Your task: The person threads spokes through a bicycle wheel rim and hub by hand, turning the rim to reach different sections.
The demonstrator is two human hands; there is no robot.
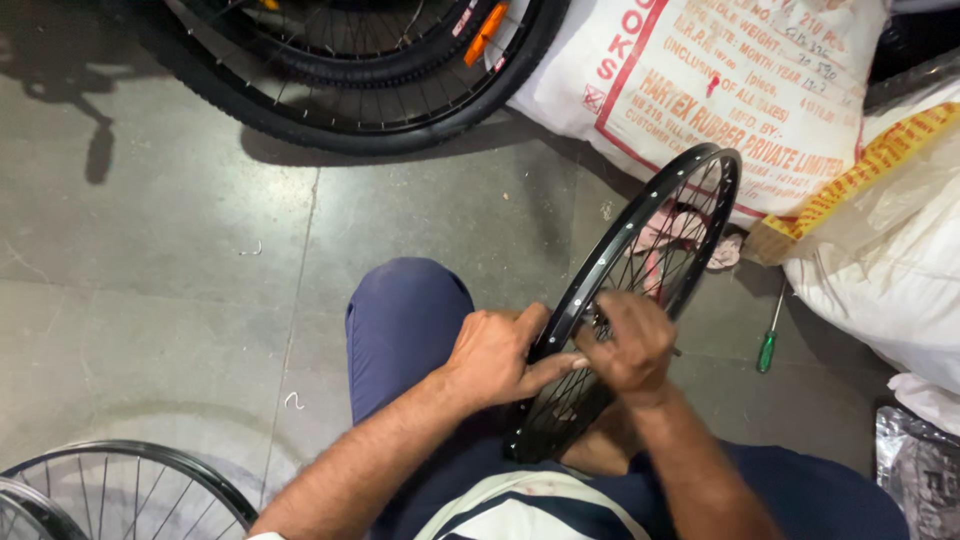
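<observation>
The black bicycle rim (640, 262) stands on edge across the person's lap, its long axis running from the lap up and to the right, away from the body. The left hand (495, 355) is wrapped closed around the near rim edge, thumb laid along the metal. The right hand (632, 345) sits just beside it, inside the spokes near the hub, fingers closed on a small part that cannot be identified. Both grips lie at the rim's lower half. A green-handled screwdriver (768, 345) lies on the floor to the right, near the white sacks (740, 90). Open floor (180, 270) lies left; tyred wheels (370, 70) lean beyond.
</observation>
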